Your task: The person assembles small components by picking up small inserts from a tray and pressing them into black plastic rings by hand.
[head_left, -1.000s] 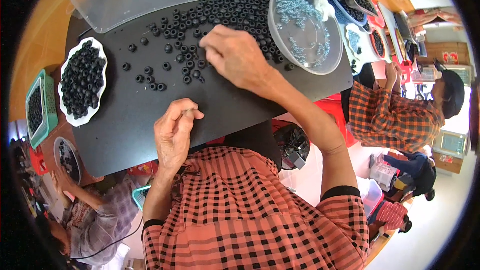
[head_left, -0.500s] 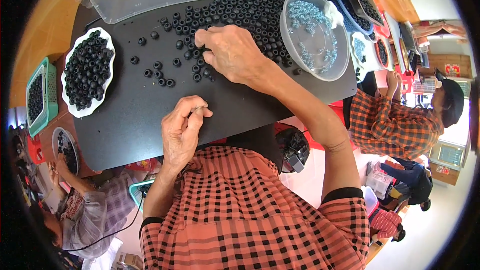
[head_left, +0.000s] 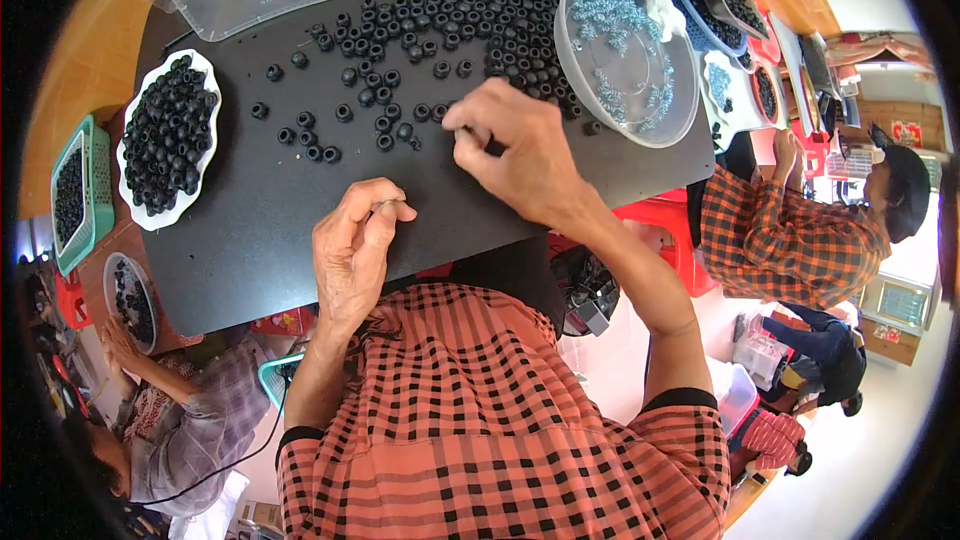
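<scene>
Works bare-handed at a dark table point(head_left: 260, 210) strewn with black beads point(head_left: 500, 0).
Pinches left hand point(head_left: 353, 252) narrow; curls right hand point(head_left: 525, 155) just beside loose beads, impossible to see whether gripping any in either.

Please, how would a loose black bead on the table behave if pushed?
A loose black bead would probably roll, as its sides look rounded. The table looks smooth, so it may travel easily. The bead's open hole suggests low weight.

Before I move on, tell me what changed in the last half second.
The right hand has drawn back toward the person and rightward; whether it holds a bead is unclear. The left hand stays curled, and the white dish and clear bowl stay put.
</scene>
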A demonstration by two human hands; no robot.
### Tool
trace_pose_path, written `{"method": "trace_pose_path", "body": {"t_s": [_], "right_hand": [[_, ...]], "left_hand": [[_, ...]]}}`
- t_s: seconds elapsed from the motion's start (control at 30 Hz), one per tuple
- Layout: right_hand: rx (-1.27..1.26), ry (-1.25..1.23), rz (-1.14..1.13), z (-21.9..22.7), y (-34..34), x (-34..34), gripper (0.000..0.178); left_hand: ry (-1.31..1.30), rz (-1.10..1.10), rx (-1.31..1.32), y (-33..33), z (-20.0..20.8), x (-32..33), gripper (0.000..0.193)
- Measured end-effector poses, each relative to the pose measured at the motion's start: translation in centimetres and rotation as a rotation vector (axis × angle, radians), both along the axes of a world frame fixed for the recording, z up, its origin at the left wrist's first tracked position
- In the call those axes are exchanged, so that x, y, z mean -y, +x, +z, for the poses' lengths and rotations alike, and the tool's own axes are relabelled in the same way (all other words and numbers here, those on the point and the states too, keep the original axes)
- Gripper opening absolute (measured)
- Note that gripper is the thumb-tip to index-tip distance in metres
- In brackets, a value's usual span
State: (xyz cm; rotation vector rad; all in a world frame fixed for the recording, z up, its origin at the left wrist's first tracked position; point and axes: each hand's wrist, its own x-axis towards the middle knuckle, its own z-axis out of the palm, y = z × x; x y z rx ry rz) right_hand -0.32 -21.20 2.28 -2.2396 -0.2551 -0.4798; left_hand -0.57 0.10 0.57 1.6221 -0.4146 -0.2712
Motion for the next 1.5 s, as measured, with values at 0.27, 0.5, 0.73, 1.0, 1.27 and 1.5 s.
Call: {"method": "trace_pose_path", "body": {"t_s": [0.27, 0.5, 0.73, 1.0, 1.27, 1.5], "right_hand": [[0.031, -0.323, 0.01, -1.1, -0.5, -0.6, 0.017], [0.086, -0.232, 0.031, 0.0, 1.8, -0.3, 0.016], [0.177, -0.415, -0.071, -0.9, 10.4, 1.3, 0.022], [0.034, -0.377, 0.022, -0.9, 8.3, -0.1, 0.024], [0.085, -0.34, 0.036, -1.4, 9.2, -2.0, 0.025], [0.081, -0.37, 0.129, -0.6, 8.3, -3.2, 0.02]], "left_hand": [[0.023, 0.001, -0.05, 0.1, 0.2, 0.0, 0.011], [-0.021, 0.007, -0.028, -0.1, -0.3, -0.1, 0.011], [-0.06, -0.014, -0.072, 0.0, -0.4, -0.3, 0.01], [-0.093, -0.022, -0.062, 0.1, -0.7, -0.2, 0.01], [-0.102, -0.03, -0.073, 0.2, -0.5, 0.0, 0.01], [-0.083, -0.021, -0.084, 0.1, -0.6, 0.0, 0.01]]}}
